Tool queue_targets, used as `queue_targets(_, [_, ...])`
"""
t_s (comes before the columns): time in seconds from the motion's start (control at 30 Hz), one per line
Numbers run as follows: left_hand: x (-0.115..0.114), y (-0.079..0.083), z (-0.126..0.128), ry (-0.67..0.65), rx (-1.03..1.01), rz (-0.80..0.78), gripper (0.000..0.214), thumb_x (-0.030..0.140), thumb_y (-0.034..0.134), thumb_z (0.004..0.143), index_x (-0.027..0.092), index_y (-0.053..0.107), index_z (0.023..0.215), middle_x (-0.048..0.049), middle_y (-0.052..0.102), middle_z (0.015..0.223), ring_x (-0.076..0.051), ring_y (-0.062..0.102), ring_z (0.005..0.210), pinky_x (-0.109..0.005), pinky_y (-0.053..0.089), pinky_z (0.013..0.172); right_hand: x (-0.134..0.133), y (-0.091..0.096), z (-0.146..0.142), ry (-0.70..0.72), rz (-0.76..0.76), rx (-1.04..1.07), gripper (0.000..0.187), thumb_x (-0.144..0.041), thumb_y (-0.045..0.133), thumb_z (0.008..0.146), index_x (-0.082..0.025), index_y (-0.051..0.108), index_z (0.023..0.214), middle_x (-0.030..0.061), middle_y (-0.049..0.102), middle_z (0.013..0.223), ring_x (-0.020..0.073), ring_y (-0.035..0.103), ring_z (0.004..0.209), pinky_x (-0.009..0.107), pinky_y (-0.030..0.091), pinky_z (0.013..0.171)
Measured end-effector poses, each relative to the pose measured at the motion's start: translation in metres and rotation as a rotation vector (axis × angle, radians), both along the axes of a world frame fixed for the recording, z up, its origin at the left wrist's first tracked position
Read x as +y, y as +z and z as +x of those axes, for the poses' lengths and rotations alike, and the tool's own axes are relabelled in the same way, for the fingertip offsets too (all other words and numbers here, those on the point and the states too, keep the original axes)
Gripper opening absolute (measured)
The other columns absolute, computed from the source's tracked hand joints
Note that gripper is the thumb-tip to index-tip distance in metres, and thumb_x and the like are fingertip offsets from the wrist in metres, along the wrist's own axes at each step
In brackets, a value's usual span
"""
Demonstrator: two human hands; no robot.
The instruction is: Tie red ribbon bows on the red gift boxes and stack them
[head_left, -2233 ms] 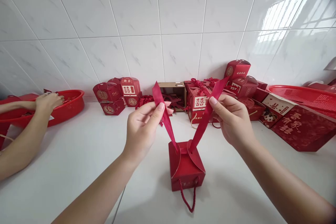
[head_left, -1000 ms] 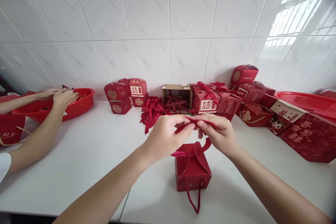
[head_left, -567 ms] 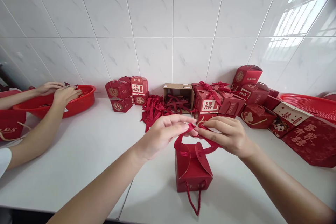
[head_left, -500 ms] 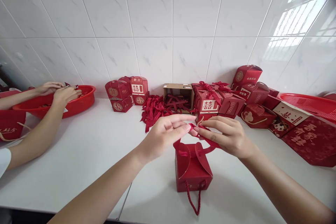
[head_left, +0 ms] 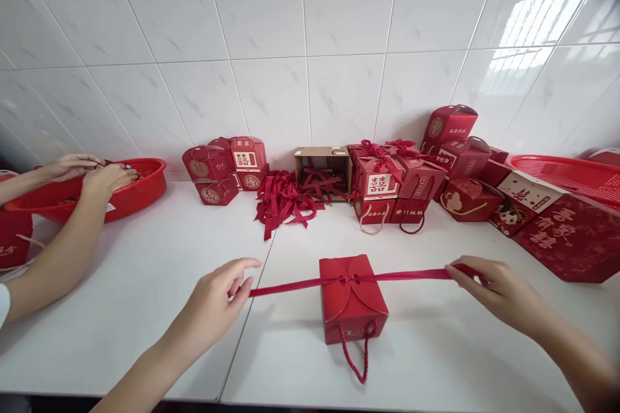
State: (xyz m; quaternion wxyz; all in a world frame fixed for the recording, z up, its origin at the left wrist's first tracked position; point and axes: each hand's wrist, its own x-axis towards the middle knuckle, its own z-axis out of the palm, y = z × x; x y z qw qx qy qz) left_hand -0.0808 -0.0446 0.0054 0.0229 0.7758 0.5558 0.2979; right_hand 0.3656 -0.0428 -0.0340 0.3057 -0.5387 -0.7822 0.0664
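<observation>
A small red gift box [head_left: 351,313] stands upright on the white table, its curved top flaps folded together and a twisted rope handle [head_left: 356,364] hanging at its front. A red ribbon [head_left: 409,275] passes through the holes in the top, crossed or knotted at the middle and pulled taut to both sides. My left hand [head_left: 217,297] grips one ribbon end left of the box, between thumb and curled fingers. On the right, my right hand [head_left: 489,284] pinches the other end. Neither hand touches the box.
Behind the box lie loose red ribbons [head_left: 283,197] beside an open carton [head_left: 322,153]. Tied boxes [head_left: 378,184] and stacked boxes [head_left: 213,168] line the tiled wall. At the left, a co-worker's hands [head_left: 104,177] are over a red basin [head_left: 140,193]. A red basket [head_left: 562,171] stands far right.
My hands have moved down and wide apart from their place together above the box. Between them the ribbon is now stretched straight, and its crossing lies against the box top.
</observation>
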Motion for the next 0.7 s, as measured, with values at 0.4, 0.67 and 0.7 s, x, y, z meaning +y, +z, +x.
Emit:
queue_targets(0.4, [0.003,0.004,0.082,-0.246,-0.288,-0.231,0.007,0.028,0.052,0.087,0.024,0.056,0.091,-0.0049,0.059,0.098,-0.021,0.058,0.095,-0.036,0.047,0.088,0.006,0.029,-0.078,0.291,-0.051,0.078,0.05,-0.041,0.059,0.086,-0.025,0.05,0.133,0.0132,0.051,0.136,0.0289,0.054,0.121,0.043,0.05,0.096])
queue_targets(0.67, [0.009,-0.002,0.102,-0.307,-0.34,-0.337,0.01,0.026,0.056,0.083,0.024,0.053,0.093,-0.0038,0.054,0.102,-0.02,0.054,0.099,-0.038,0.047,0.09,0.01,0.041,-0.115,0.524,-0.215,0.048,0.053,-0.031,0.06,0.084,-0.023,0.047,0.134,0.0138,0.049,0.129,0.0251,0.062,0.103,0.039,0.053,0.088])
queue_targets(0.7, [0.009,-0.003,0.101,-0.301,-0.346,-0.352,0.011,0.026,0.057,0.083,0.024,0.052,0.093,-0.0036,0.054,0.102,-0.02,0.053,0.099,-0.037,0.047,0.09,0.011,0.04,-0.115,0.523,-0.222,0.05,0.051,-0.031,0.06,0.084,-0.023,0.048,0.133,0.0134,0.05,0.126,0.0245,0.062,0.1,0.039,0.053,0.088])
